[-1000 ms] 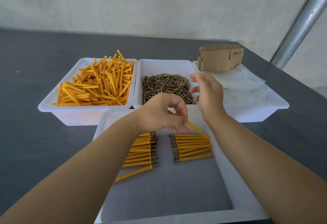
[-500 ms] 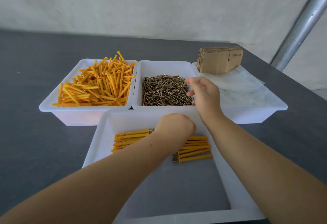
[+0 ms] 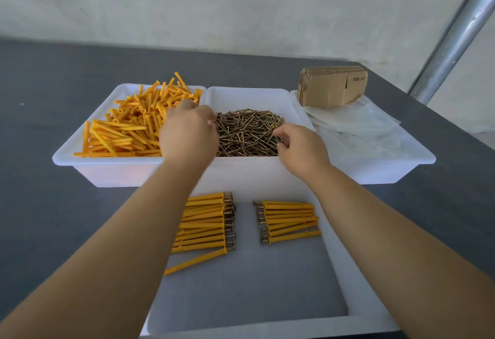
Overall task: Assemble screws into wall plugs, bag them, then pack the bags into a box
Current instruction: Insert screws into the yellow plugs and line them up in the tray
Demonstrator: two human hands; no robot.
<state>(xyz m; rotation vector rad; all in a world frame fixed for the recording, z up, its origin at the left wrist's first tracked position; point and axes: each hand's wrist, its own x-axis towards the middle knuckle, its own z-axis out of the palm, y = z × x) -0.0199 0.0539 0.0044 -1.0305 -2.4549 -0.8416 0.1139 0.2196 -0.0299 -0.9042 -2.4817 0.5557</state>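
A white tray point(image 3: 67, 155) at the back left is heaped with loose orange wall plugs point(image 3: 128, 130). Beside it a second tray point(image 3: 246, 95) holds brass screws point(image 3: 246, 135). My left hand point(image 3: 187, 132) reaches over the right end of the plug pile, its fingertips hidden behind the back of the hand. My right hand point(image 3: 300, 148) is at the right side of the screw pile and pinches a screw there. The near tray point(image 3: 267, 328) holds two rows of assembled plugs, left point(image 3: 206, 221) and right point(image 3: 289, 221), and one single plug point(image 3: 195, 261).
A third tray point(image 3: 423, 156) at the back right holds clear plastic bags point(image 3: 361, 130). A stack of flat cardboard boxes point(image 3: 332, 87) stands behind it. A metal pole point(image 3: 455, 33) rises at the far right. The dark table point(image 3: 53, 218) surrounds the trays.
My left hand has left the near tray and moved up and left to the plug tray. My right hand has lowered its fingers into the screws.
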